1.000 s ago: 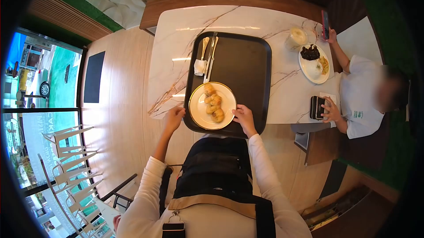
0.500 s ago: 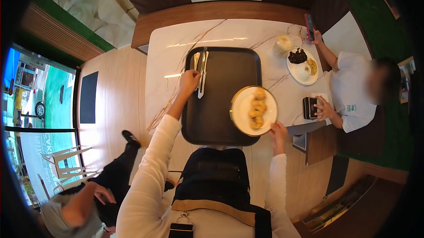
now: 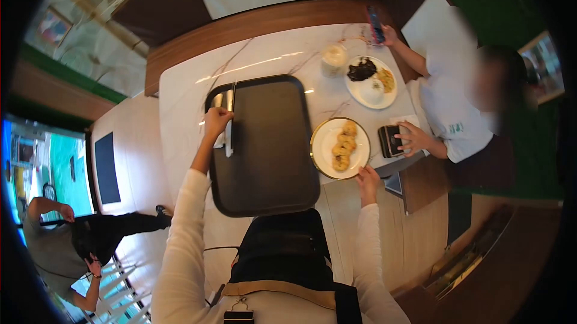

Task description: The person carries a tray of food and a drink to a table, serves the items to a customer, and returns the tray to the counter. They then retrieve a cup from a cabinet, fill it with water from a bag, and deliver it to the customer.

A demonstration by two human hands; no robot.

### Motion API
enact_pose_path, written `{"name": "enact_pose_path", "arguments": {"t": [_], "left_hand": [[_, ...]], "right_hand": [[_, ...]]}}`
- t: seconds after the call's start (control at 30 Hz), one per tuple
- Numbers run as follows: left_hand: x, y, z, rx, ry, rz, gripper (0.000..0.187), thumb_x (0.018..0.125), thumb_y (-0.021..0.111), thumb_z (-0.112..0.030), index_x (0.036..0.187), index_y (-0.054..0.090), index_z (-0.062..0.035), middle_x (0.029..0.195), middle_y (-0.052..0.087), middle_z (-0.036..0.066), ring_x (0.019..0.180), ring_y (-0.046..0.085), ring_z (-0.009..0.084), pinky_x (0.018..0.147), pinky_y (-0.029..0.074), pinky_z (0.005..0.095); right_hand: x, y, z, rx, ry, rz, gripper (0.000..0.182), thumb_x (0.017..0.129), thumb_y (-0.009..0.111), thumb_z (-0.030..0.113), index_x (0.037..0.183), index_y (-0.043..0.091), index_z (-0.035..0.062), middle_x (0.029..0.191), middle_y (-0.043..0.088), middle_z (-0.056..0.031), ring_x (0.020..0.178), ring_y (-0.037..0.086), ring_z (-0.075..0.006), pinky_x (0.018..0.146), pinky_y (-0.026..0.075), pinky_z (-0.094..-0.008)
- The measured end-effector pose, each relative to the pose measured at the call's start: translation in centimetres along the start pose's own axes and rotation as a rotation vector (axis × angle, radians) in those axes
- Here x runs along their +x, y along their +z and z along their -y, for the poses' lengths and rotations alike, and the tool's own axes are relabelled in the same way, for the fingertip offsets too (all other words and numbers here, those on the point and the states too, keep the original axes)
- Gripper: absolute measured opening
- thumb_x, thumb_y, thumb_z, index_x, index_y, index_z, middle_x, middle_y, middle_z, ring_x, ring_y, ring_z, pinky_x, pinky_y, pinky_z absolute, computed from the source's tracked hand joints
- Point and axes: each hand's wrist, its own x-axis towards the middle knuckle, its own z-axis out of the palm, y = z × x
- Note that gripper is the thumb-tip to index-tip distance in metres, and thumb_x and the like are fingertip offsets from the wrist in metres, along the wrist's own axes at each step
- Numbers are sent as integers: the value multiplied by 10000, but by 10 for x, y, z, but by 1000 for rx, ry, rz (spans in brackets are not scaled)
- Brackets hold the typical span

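Observation:
At the tray's left side, my left hand (image 3: pixel 217 122) is closed, its fingertips pinched on slim metal cutlery (image 3: pixel 230 99) lying along the edge. A pale strip, perhaps a napkin or sleeve, shows below the fingers. The dark rectangular tray (image 3: pixel 264 150) sits on the marble table and reaches over its front edge. My right hand (image 3: pixel 368 181) grips the near rim of a round white plate (image 3: pixel 323 150) with a gold edge, thumb and fingers at its lower right. On that plate lies a lumpy golden twisted pastry (image 3: pixel 344 147). The plate is just right of the tray, over the table.
A seated person (image 3: pixel 457 102) at the right has one hand on a dark box-like case (image 3: pixel 390 141) and holds a phone (image 3: pixel 375 25). Near them are an oval plate of food (image 3: pixel 360 97) and a pale drink (image 3: pixel 333 58). Another person (image 3: pixel 60 246) is at the left.
The pastry plate has moved right, from overlapping the tray to beside it, held by my right hand. My left hand stays at the cutlery. The view has turned and shifted.

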Motion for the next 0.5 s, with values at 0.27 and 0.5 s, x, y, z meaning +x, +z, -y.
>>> {"name": "enact_pose_path", "arguments": {"t": [0.27,0.5], "left_hand": [[-47,38,-178,-104,520,420,127,711,659,-147,774,660,-37,691,645,107,652,636,204,614,492,292],[-1,138,-227,305,692,336,121,728,591,-152,765,634,-45,738,629,162,721,621,309,652,490,391]], "right_hand": [[9,0,-1,90,3,-56,163,821,527,6,977,574,2,852,612,-37,726,584,-99,620,477,-224],[5,1,2,135,-37,-22,166,833,505,1,985,570,-11,874,617,-57,733,593,-114,656,500,-247]]}}
